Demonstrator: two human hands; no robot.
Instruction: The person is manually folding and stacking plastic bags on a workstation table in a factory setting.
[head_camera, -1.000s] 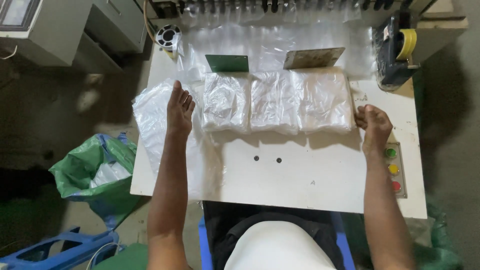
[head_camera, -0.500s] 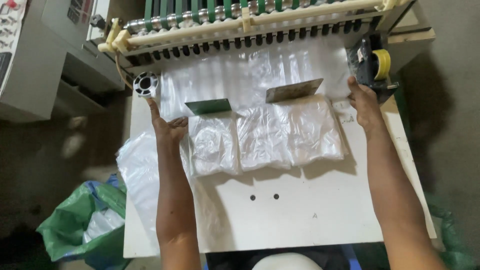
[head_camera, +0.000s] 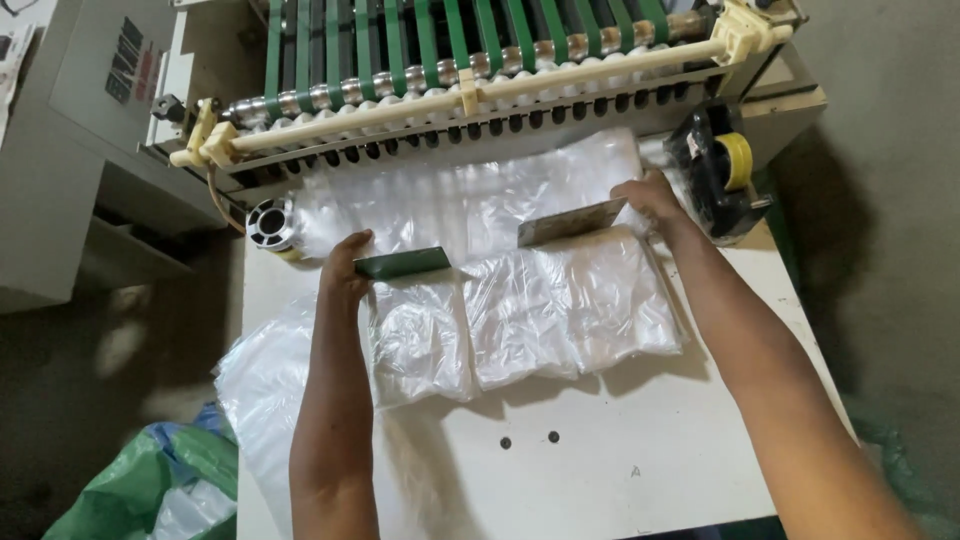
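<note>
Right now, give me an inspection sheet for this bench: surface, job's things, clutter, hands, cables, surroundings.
Surface: white table, two small dark holes near the front.
Job's things: three stacks of clear plastic bags side by side; green plate and grey plate standing behind them.
Clutter: loose plastic sheet hanging over the left edge; tape dispenser with yellow roll; small reel.
Hands: left hand at the green plate; right hand at the grey plate.
Cables: nothing seen.
Surroundings: green-belted roller machine behind; green sack on the floor.
</note>
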